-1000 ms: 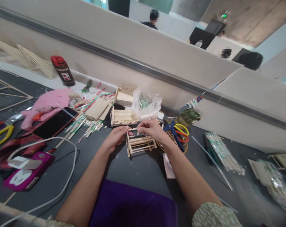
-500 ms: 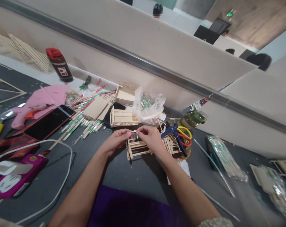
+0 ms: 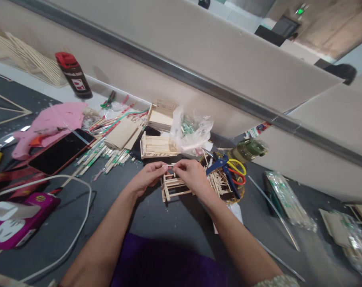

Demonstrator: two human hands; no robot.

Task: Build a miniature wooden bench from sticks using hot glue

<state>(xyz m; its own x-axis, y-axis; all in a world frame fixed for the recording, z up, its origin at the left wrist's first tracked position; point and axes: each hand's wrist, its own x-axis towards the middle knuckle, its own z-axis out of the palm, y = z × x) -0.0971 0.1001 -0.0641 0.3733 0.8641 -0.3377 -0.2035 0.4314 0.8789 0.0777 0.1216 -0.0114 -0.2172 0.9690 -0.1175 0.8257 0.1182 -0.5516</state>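
Observation:
Between my two hands runs a short thin wooden stick (image 3: pixel 170 164), pinched at one end by my left hand (image 3: pixel 149 176) and at the other by my right hand (image 3: pixel 192 174). Right below them stands a small frame (image 3: pixel 176 188) built of wooden sticks on the dark table; my right hand covers part of it. Just beyond my hands sits a second small stick-built piece (image 3: pixel 158 145) with a slatted surface. A stick-built tray-like piece (image 3: pixel 161 115) lies farther back.
On the right, a basket of cut sticks (image 3: pixel 221 181) holds blue-handled cutters (image 3: pixel 221 164). A plastic bag (image 3: pixel 191 131) and wrapped chopsticks (image 3: pixel 109 153) lie behind. At left are a phone (image 3: pixel 61 151), a pink glue gun (image 3: pixel 24 145), a magenta power strip (image 3: pixel 22 217) and its white cable (image 3: pixel 87 211).
The view has shifted slightly. Both hands keep their pinch on the stick above the frame, with hardly any movement.

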